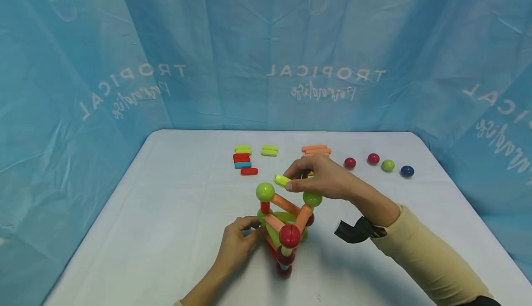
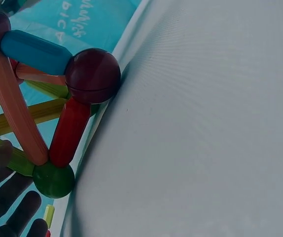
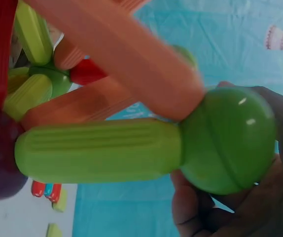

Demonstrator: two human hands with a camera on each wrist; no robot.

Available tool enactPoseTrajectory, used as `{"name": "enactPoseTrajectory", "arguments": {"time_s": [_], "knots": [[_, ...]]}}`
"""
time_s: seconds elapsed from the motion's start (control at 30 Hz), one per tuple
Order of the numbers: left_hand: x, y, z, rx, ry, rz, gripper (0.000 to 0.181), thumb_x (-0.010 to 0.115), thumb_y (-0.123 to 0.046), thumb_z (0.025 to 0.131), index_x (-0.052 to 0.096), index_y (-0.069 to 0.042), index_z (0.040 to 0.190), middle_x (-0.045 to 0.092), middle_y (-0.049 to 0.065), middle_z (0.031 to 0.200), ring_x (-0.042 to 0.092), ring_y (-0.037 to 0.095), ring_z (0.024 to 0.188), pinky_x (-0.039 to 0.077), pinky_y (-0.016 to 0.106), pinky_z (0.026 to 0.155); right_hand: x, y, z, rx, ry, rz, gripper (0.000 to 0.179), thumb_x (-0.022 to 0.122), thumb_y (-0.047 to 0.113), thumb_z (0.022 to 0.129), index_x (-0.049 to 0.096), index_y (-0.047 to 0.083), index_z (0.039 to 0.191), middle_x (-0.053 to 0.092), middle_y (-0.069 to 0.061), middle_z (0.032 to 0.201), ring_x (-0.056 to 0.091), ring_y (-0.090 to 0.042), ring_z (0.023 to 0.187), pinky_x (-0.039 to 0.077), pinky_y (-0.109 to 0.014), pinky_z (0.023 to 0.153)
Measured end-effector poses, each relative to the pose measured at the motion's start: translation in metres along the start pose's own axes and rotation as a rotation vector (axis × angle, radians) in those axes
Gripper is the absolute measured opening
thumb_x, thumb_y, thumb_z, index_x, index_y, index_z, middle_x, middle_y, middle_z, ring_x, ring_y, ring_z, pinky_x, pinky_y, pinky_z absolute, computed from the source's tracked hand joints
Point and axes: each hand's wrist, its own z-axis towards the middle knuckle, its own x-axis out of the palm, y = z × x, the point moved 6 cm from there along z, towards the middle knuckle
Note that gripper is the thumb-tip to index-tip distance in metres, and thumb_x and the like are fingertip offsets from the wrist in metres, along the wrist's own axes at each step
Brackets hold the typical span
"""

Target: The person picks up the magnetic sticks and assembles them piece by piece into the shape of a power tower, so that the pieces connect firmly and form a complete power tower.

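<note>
A ball-and-stick construction point(image 1: 289, 235), made of red, green and orange pieces, stands upright on the table. My left hand point(image 1: 238, 241) grips its left side low down, with the thumb on a green stick point(image 2: 20, 162) near a green ball point(image 2: 54, 179) in the left wrist view. Above the top, my right hand point(image 1: 322, 176) pinches a short yellow-green stick point(image 1: 282, 180) between thumb and fingers. That stick points toward the upper left green ball point(image 1: 265, 192). Close by the right hand is the upper right green ball point(image 3: 228, 140), which partly covers the fingers in the right wrist view.
At the back of the white table point(image 1: 187, 181) lie loose red sticks point(image 1: 249, 171), a blue stick point(image 1: 243, 165), green sticks point(image 1: 269, 151) and orange sticks point(image 1: 317, 149). Loose red balls point(image 1: 373, 159), a green ball point(image 1: 388, 165) and a dark blue ball point(image 1: 407, 171) sit back right.
</note>
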Motion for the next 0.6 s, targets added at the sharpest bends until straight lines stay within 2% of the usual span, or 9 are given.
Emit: {"name": "enactPoseTrajectory", "arguments": {"time_s": [0.23, 0.47, 0.6], "knots": [[0.0, 0.001, 0.0, -0.006, -0.001, 0.003, 0.018, 0.078, -0.011, 0.079, 0.074, -0.019, 0.095, 0.066, -0.017, 0.084, 0.061, 0.014, 0.085, 0.048, 0.041, 0.081, 0.003, 0.006, -0.009, -0.048, 0.039, -0.029, 0.018, 0.071, 0.019, 0.088, 0.072, 0.008, 0.102, 0.066, 0.001, 0.092, 0.06, -0.018, 0.083, 0.053, -0.034, 0.072], [0.001, 0.0, 0.0, -0.005, -0.002, 0.0, 0.018, 0.078, -0.01, 0.079, 0.075, -0.018, 0.095, 0.066, -0.016, 0.084, 0.061, 0.015, 0.084, 0.048, 0.038, 0.081, 0.009, 0.006, -0.008, -0.041, 0.067, -0.049, 0.015, 0.072, 0.019, 0.088, 0.073, 0.01, 0.1, 0.065, 0.002, 0.091, 0.058, -0.018, 0.081, 0.053, -0.033, 0.064], [0.001, 0.0, 0.0, -0.019, 0.003, 0.007, 0.017, 0.078, -0.01, 0.08, 0.074, -0.016, 0.095, 0.067, -0.013, 0.086, 0.061, 0.018, 0.085, 0.048, 0.04, 0.081, 0.012, 0.008, -0.008, -0.099, 0.075, -0.069, 0.012, 0.072, 0.018, 0.087, 0.074, 0.012, 0.098, 0.065, 0.004, 0.09, 0.056, -0.018, 0.083, 0.052, -0.033, 0.066]]}}
